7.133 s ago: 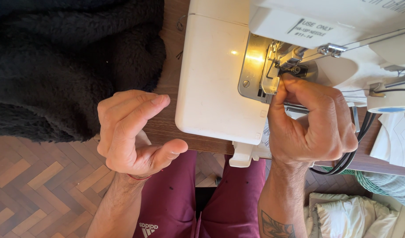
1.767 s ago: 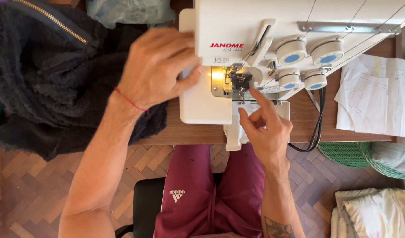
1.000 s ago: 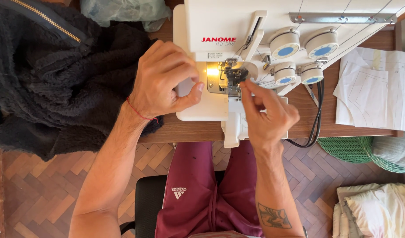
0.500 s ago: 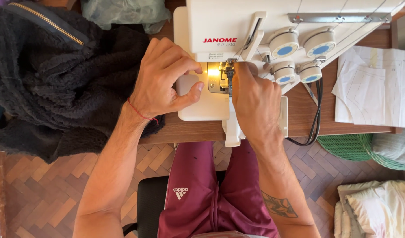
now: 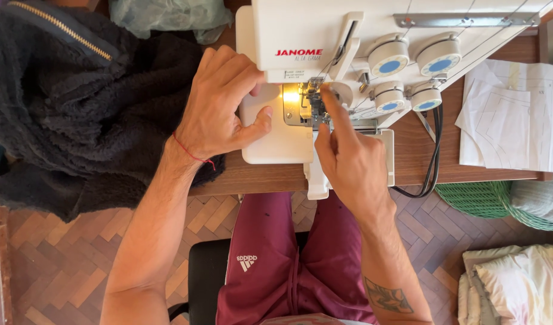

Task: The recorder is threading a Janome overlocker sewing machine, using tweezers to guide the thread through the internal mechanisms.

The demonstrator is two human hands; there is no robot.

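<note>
Machine: a white plastic overlock sewing machine (image 5: 324, 66) stands on the brown wooden table (image 5: 421, 150), close to its near edge, with its lit needle area (image 5: 309, 102) facing the person.
Left hand: the left hand (image 5: 219, 105) lies flat on the machine's left end, fingers together and curved over the casing, thumb pressed along the front; it steadies the body and grips nothing.
Right hand: the right hand (image 5: 349, 159) reaches up from the near edge; its forefinger points into the needle area and touches the metal parts there, the other fingers curled in. Whether it pinches a thread I cannot tell.
Dials: four white round tension dials with blue centres (image 5: 409, 72) sit just right of the needle area, thin threads running over them.
Around: a black fleecy zipped garment (image 5: 72, 108) covers the table's left end; white paper pattern sheets (image 5: 511, 114) lie at the right end.
Risk: the fingertip sits right beside needles and blade, so a started machine could cut it; a tug could snap a thread.
</note>
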